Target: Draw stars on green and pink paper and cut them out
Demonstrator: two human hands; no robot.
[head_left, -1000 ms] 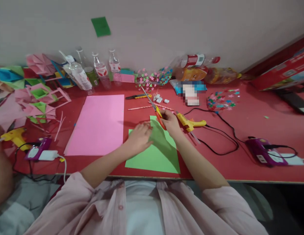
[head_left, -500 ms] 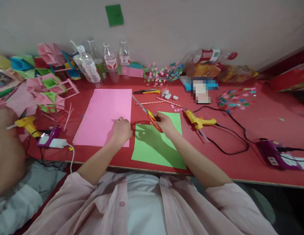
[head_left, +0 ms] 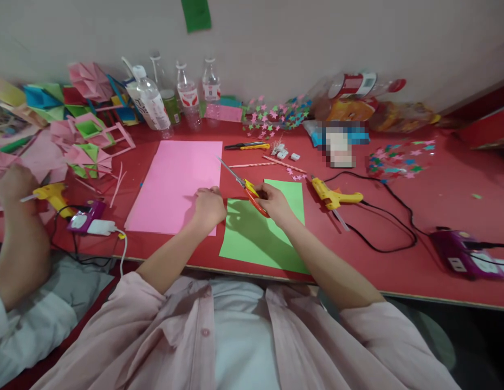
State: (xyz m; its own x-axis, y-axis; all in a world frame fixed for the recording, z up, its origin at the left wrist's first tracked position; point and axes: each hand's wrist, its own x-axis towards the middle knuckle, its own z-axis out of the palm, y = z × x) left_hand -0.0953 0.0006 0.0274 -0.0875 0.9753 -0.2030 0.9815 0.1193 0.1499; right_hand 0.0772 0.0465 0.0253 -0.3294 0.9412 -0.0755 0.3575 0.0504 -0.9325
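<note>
My right hand (head_left: pixel 276 206) is closed round the red and yellow handles of a pair of scissors (head_left: pixel 252 192). Their metal blades point up and left, towards the right edge of a pink paper sheet (head_left: pixel 170 189). Under this hand and its shadow lies a green paper sheet (head_left: pixel 256 238). My left hand (head_left: pixel 210 208) rests with curled fingers at the pink sheet's right edge, beside the green sheet's upper left corner. Whatever its fingertips hold, if anything, is hidden.
Hot glue guns lie at right (head_left: pixel 335 195) and left (head_left: pixel 52 197), with cords and purple power strips (head_left: pixel 463 254). Behind are a utility knife (head_left: pixel 247 146), striped straws (head_left: pixel 252 164), plastic bottles (head_left: pixel 191 100) and folded paper shapes (head_left: pixel 89 132). Another person's arm (head_left: pixel 22 233) is at far left.
My left hand has shifted slightly right, to the pink sheet's edge. The view has tilted a little; the scissors stay in my right hand. The other person's arm has moved slightly.
</note>
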